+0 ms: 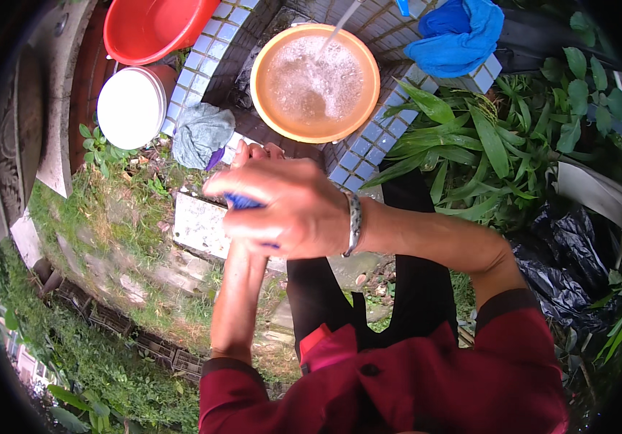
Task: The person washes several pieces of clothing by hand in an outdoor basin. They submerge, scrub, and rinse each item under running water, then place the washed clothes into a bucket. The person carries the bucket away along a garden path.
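Note:
In front of me my right hand (300, 209), with a bracelet at its wrist, is closed over a dark blue cloth (243, 201). Only small patches of the cloth show between the fingers. My left hand (256, 152) is pressed against it from beneath and mostly covered; its curled fingertips show above. Beyond the hands, water (338, 30) streams into an orange basin (369, 87), nearly full of bubbling, brownish water. This basin stands inside a tiled sink (376, 138). A grey-green cloth (202, 135) drapes over the sink's left corner, near my fingertips.
On the right ledge lies a bright blue cloth (454, 43). A red basin (153, 27) and a white bucket (131, 107) stand left of the sink. Leafy plants (468, 141) and black plastic sheeting (566, 266) border my right side. A pale slab (199, 225) lies below my hands.

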The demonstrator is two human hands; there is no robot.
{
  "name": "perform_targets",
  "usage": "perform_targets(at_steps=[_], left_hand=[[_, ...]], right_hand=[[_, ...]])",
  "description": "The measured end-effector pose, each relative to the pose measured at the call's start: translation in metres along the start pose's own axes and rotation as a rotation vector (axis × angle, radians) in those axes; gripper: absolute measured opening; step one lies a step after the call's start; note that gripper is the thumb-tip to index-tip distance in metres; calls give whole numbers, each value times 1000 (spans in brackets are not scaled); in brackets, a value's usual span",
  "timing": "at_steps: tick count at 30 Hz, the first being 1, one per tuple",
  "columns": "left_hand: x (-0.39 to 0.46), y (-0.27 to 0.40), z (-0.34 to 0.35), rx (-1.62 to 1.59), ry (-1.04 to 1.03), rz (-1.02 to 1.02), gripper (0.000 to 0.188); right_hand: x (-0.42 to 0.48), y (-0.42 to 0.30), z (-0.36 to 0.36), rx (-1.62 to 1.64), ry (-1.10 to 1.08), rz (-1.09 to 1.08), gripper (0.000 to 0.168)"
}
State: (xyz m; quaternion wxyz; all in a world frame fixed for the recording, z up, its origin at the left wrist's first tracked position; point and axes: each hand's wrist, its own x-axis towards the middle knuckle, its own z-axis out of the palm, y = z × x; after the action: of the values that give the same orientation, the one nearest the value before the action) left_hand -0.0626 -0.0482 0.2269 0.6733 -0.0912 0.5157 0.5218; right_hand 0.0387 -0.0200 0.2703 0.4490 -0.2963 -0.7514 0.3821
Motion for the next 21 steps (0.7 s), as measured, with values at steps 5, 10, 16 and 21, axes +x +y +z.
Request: perform_targets(at_steps=[5,10,16,21], left_hand=[[-14,41,28,355,-547,-301,35],[-40,61,75,802,-580,-366,37],[-9,37,82,1280,-747,-3,40],[32,-3,63,1519,-736,118,34]], right_hand=[[15,-36,5,-17,-143,-268,16],[4,-61,2,-412,-493,-633,23],[-13,-23,0,-519,-771,-721,20],[-46,23,23,-459,-868,-680,8]])
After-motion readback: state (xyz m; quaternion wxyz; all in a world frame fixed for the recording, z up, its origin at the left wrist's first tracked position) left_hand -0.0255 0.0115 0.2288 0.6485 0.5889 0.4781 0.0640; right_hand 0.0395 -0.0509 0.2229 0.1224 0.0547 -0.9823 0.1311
